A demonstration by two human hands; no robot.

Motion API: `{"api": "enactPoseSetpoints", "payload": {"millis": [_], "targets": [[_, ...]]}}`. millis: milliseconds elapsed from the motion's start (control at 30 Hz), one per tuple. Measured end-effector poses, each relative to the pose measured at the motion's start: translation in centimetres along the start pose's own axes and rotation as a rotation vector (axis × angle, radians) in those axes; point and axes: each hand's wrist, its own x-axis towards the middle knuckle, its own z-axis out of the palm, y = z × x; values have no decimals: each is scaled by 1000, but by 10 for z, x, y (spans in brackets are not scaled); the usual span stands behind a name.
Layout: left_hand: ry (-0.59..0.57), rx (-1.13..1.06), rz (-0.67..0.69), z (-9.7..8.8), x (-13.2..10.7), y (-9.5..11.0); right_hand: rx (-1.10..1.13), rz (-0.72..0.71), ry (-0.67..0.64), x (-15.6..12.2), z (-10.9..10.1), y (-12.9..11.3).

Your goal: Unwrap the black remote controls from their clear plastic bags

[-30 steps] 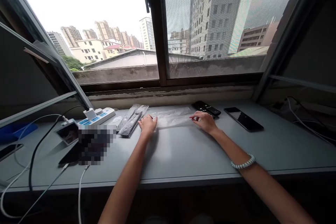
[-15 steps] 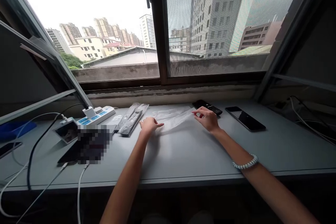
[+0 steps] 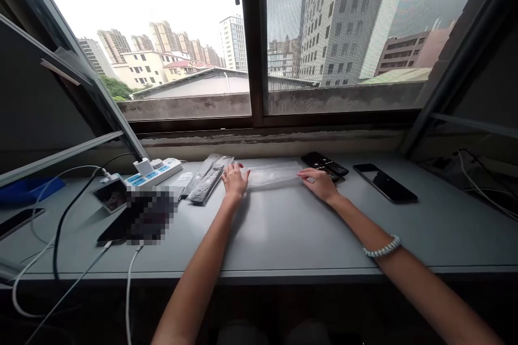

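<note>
A clear plastic bag (image 3: pixel 275 177) lies nearly flat on the grey desk, stretched sideways between my two hands. My left hand (image 3: pixel 234 180) rests over the bag's left end, fingers apart and pointing away from me. At the other end, my right hand (image 3: pixel 320 184) pinches the bag's right edge between thumb and fingers. Just beyond the right hand are black remote controls (image 3: pixel 326 164), partly overlapping. Left of my left hand lie dark long items in clear plastic wrapping (image 3: pixel 207 180); their kind is hard to make out.
A black phone (image 3: pixel 384 182) lies to the right. On the left are a white power strip (image 3: pixel 156 173) with plugs, a small box-shaped device (image 3: pixel 109 194), a dark tablet-like device (image 3: pixel 115 230), loose cables and a blue tray (image 3: pixel 32 191). The window stands behind the desk.
The bag has come down flatter onto the desk. My left hand has spread its fingers over the bag's left end, and my right hand has lowered with the right edge.
</note>
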Motion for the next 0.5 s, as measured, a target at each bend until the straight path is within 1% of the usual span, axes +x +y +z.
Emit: {"api": "enactPoseSetpoints", "payload": {"millis": [67,167,233,267,400,500], "targets": [[-51,1,102,6,-5,6,-71,23,-46,-1,0,-1],[-242,18,250,16,-12,15,-159,52,-111,-4,-1,-5],[-345,52,286,23,-15,18,-159,56,-145,-5,-3,-8],[-372,69,288,26,-16,19,-153,58,-153,-5,-4,-9],[-409,94,308,30,-15,16,-154,61,-136,-5,-8,-12],[-401,94,344,29,-12,13,-147,76,-102,-5,-10,-14]]}}
